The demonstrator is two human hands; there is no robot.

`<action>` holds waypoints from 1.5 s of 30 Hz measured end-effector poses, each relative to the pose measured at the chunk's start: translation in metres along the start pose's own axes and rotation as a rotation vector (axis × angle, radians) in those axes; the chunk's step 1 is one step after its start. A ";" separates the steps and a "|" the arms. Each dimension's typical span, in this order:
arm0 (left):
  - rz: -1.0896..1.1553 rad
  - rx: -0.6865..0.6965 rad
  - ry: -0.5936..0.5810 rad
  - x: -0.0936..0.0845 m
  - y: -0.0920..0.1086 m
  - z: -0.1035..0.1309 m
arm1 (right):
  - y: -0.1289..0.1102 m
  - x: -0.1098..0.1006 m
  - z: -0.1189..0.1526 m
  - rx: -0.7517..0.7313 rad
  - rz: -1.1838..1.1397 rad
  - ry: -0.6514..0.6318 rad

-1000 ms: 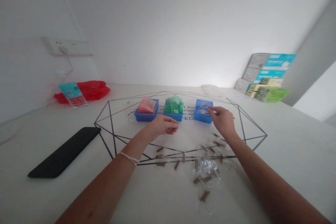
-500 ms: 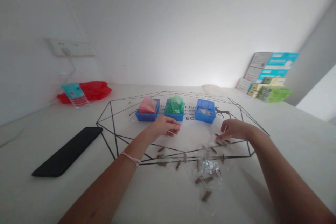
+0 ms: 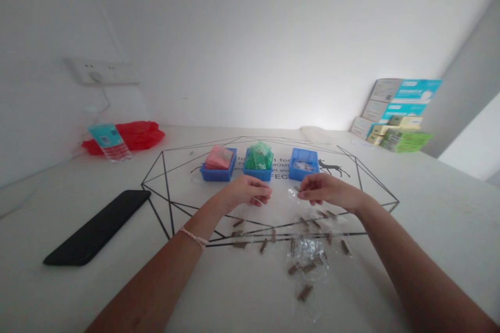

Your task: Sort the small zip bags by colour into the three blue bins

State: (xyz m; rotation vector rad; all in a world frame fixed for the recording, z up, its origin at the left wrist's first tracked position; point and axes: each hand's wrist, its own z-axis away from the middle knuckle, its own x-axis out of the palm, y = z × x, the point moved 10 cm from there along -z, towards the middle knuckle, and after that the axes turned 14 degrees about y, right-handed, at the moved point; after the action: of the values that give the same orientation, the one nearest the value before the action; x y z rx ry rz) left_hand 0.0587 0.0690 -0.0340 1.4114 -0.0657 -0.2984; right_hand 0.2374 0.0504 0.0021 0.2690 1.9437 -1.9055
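Note:
My right hand (image 3: 322,191) pinches a small clear plastic bag (image 3: 294,194) with a brown piece in it, held over the table in front of the right blue bin (image 3: 303,173). To its left, my left hand (image 3: 253,191) hovers near the middle bin with fingers curled together; whether anything is between them is hard to make out. Below both hands lie several small clear bags with short brown pieces, among them one bagged piece (image 3: 305,292) nearest me and a brown piece (image 3: 346,247) at the right. A shiny heap of clear plastic (image 3: 310,247) sits among them.
Pink packets (image 3: 219,157) fill the left blue bin (image 3: 215,174); green packets (image 3: 260,157) heap up in the middle blue bin (image 3: 258,174). A black phone-like slab (image 3: 97,226) lies left. Behind are a bottle (image 3: 109,141), a red bag (image 3: 142,135) and stacked boxes (image 3: 406,101).
My right hand has moved left from the scattered pieces, now carrying a small bag towards my left hand. A brown piece formerly hidden or elsewhere now shows at the right. My left hand barely shifted.

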 end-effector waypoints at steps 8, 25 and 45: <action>0.044 0.026 -0.142 0.019 0.006 0.009 | 0.000 0.046 0.002 0.034 -0.190 -0.083; 0.047 -0.106 0.021 0.000 -0.003 0.005 | 0.023 0.039 -0.004 0.270 -0.446 0.005; 0.034 -0.002 0.145 -0.011 0.000 -0.005 | 0.014 0.029 -0.020 -0.026 -0.276 0.089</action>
State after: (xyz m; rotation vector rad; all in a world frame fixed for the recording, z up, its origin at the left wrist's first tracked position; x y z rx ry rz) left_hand 0.0492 0.0770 -0.0334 1.4252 0.0295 -0.1677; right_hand 0.2140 0.0666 -0.0229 0.0818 2.1573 -2.0678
